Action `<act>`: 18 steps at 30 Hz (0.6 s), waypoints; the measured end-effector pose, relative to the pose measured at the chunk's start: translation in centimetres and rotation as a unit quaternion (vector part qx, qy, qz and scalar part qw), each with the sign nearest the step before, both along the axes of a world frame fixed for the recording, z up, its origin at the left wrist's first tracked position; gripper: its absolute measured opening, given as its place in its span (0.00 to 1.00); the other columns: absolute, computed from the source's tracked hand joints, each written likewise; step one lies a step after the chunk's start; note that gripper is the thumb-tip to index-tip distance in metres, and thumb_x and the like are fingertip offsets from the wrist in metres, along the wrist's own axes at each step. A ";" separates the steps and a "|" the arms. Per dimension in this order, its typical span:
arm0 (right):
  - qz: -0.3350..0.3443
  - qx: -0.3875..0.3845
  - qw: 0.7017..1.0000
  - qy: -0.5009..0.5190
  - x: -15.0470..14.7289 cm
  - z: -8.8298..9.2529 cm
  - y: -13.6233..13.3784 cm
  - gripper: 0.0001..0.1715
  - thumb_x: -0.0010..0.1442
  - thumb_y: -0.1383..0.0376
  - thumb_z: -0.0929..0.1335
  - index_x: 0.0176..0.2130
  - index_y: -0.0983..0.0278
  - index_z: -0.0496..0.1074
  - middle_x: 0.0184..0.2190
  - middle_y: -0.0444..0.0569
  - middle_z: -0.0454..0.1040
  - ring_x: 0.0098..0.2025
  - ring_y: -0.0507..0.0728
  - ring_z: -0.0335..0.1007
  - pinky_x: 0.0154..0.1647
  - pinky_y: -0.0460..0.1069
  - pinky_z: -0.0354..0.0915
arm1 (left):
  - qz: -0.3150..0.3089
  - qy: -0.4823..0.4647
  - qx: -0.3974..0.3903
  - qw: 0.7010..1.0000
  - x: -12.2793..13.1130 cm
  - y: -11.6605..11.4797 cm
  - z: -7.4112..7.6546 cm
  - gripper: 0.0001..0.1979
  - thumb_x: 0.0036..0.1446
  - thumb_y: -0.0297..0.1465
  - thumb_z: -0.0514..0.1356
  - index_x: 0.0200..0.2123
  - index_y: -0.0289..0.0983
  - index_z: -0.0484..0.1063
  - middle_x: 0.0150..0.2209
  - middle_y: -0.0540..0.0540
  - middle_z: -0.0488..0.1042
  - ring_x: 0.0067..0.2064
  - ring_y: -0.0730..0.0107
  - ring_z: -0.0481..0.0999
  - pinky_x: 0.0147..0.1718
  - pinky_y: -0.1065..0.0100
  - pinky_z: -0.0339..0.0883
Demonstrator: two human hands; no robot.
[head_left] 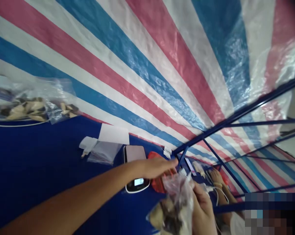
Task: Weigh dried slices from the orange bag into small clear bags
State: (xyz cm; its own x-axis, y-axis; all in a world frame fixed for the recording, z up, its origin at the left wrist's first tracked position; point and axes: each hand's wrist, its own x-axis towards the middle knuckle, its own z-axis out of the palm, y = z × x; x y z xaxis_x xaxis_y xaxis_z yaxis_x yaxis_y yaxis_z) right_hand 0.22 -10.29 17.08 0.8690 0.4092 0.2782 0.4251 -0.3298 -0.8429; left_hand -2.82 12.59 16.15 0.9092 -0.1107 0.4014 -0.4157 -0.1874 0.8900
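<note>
My right hand [203, 206] is closed round a clear plastic bag [174, 205] holding brown and dark pieces, low in the view. My left hand [159, 166] reaches across from the lower left. Its fingers are stretched out just above the bag's mouth and over a red object [155, 185]. A small digital scale [135, 168] with a lit display lies on the blue table [44, 169] under my left wrist.
Another clear bag of pale and dark pieces [35, 109] lies at the far left. White paper [114, 133], flat plastic bags [104, 152] and a white plug [87, 144] sit behind the scale. A blue metal frame [235, 114] and striped tarp [147, 58] stand behind. Another person's limb [216, 178] shows at lower right.
</note>
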 end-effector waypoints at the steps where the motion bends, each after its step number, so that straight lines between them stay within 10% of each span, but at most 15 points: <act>1: -0.007 -0.006 1.000 -0.008 0.3 -0.7 -0.2 0.25 0.54 0.44 0.75 0.25 0.62 0.75 0.21 0.46 0.70 0.22 0.54 0.63 0.22 0.47 0.63 | -0.050 0.032 0.005 0.998 -0.1 -0.1 0.2 0.33 0.69 0.54 0.41 0.48 0.35 0.75 0.41 0.43 0.78 0.38 0.66 0.78 0.36 0.65 0.73; 4: -0.025 -0.017 0.997 -0.072 0.6 -2.4 0.4 0.23 0.58 0.46 0.73 0.28 0.63 0.75 0.22 0.44 0.68 0.24 0.53 0.61 0.25 0.46 0.59 | -0.103 0.114 0.055 0.987 -1.3 0.2 1.3 0.32 0.60 0.60 0.52 0.49 0.40 0.74 0.40 0.44 0.78 0.37 0.67 0.76 0.31 0.69 0.66; 7: -0.050 -0.005 0.994 -0.096 0.3 -3.2 1.1 0.22 0.60 0.48 0.73 0.30 0.64 0.75 0.24 0.43 0.70 0.25 0.51 0.61 0.25 0.45 0.58 | 0.006 0.076 0.165 0.983 -2.7 -0.4 2.4 0.24 0.50 0.46 0.68 0.47 0.41 0.71 0.38 0.48 0.77 0.35 0.68 0.73 0.31 0.69 0.60; 12: -0.047 0.112 0.992 -0.038 0.5 -3.9 1.0 0.23 0.56 0.51 0.76 0.44 0.62 0.74 0.36 0.50 0.79 0.34 0.57 0.75 0.34 0.48 0.69 | 0.067 -0.029 0.191 0.979 -2.7 -2.1 2.2 0.04 0.59 0.33 0.60 0.38 0.39 0.70 0.33 0.48 0.75 0.33 0.70 0.72 0.32 0.68 0.57; 18: 0.074 0.242 0.944 0.213 0.9 -7.5 0.4 0.34 0.54 0.39 0.73 0.54 0.51 0.73 0.53 0.54 0.78 0.51 0.66 0.78 0.48 0.63 0.73 | 0.110 -0.056 0.119 0.985 -2.1 -2.2 1.9 0.05 0.61 0.33 0.59 0.36 0.37 0.70 0.32 0.49 0.75 0.33 0.72 0.71 0.35 0.68 0.58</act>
State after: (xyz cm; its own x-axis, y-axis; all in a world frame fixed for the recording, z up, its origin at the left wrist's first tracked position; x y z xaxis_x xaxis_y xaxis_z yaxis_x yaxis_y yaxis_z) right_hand 1.09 -9.94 9.60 0.8876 0.4491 0.1020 0.0249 0.1745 -0.9844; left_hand -4.96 10.41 18.03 0.8730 -0.0179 0.4873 -0.4347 -0.4814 0.7611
